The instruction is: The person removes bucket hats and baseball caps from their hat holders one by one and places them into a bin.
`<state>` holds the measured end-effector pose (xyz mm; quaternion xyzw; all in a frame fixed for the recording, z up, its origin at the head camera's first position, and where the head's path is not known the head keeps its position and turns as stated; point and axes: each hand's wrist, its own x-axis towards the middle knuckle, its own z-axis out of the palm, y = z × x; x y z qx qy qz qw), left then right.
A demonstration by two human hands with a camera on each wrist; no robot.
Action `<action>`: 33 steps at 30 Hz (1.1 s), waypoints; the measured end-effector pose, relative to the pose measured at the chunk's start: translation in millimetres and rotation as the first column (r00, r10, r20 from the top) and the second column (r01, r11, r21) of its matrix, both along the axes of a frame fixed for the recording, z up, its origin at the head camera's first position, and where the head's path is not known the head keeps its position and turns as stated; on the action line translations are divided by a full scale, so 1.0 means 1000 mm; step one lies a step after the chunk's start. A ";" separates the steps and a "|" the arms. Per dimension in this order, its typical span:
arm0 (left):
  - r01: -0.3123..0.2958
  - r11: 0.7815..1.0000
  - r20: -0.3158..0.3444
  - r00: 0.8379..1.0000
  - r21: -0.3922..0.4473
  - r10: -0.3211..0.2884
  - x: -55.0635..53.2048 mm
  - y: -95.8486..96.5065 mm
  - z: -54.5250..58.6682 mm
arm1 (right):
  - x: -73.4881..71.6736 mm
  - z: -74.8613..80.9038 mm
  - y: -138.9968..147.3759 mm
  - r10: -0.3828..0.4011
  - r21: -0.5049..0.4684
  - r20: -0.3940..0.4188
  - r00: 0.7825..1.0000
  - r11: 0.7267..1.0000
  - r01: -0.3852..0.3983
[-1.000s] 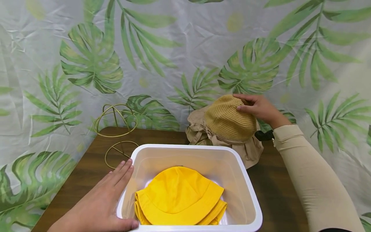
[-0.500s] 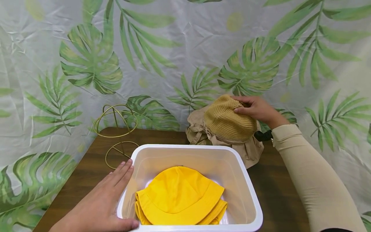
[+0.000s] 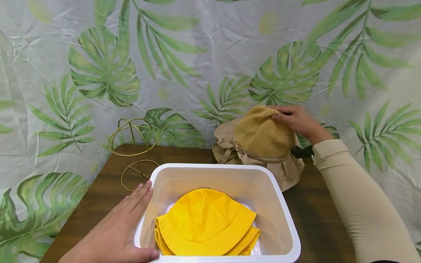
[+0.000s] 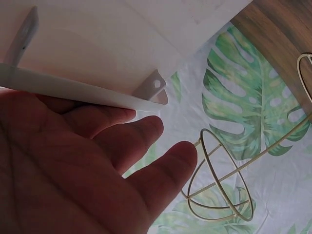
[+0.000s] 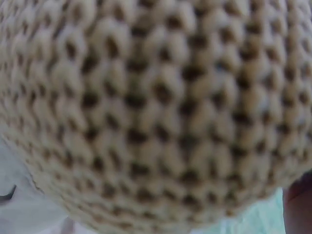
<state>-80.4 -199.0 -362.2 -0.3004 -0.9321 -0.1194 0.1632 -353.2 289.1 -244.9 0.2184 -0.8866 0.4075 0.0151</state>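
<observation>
A mustard knitted hat (image 3: 263,135) sits on top of a beige cloth hat (image 3: 286,175) with a tied bow, behind the tub. My right hand (image 3: 300,122) pinches the knitted hat's crown between thumb and fingers. In the right wrist view the knitted hat's ribbed weave (image 5: 161,107) fills most of the frame. Folded yellow brimmed hats (image 3: 204,219) lie in a white plastic tub (image 3: 217,166). My left hand (image 3: 115,226) rests with extended fingers along the tub's left rim, thumb at the near corner. The left wrist view shows its fingers (image 4: 170,170) below the rim's underside.
A gold wire stand (image 3: 133,137) with round hoops stands behind the tub at left, on the dark wooden table (image 3: 88,204). A leaf-print curtain (image 3: 210,54) hangs right behind the table. A black strap piece (image 3: 300,151) sits at the right wrist.
The right fingers have drawn in on the knitted hat's crown, which is more gathered and slightly raised. The left hand and the tub keep their positions.
</observation>
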 end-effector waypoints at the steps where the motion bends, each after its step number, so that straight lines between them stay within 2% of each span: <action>1: 0.001 1.000 -0.001 1.000 0.002 -0.001 0.000 0.000 0.000 | 0.002 0.002 -0.001 -0.014 -0.003 -0.001 1.000 1.000 0.014; 5: -0.003 1.000 0.003 1.000 0.007 0.003 0.001 0.001 0.001 | 0.007 0.013 -0.004 -0.035 -0.007 -0.033 0.999 0.999 0.035; 12: -0.035 0.999 0.048 0.998 0.009 0.034 0.002 0.002 0.002 | 0.014 0.033 -0.011 -0.070 0.006 -0.097 0.993 0.997 0.071; 18: -0.043 0.999 0.067 0.997 0.012 0.042 0.002 0.002 0.003 | 0.023 0.050 -0.022 -0.025 0.015 -0.160 0.987 1.000 0.028; 25: -0.046 0.999 0.074 0.996 0.016 0.044 0.002 0.002 0.003 | 0.038 0.068 -0.034 -0.048 0.034 -0.155 0.987 0.998 0.053; 33: -0.050 0.999 0.077 0.996 0.016 0.049 0.002 0.003 0.003 | 0.045 0.078 -0.047 -0.041 0.011 -0.228 0.973 0.999 0.044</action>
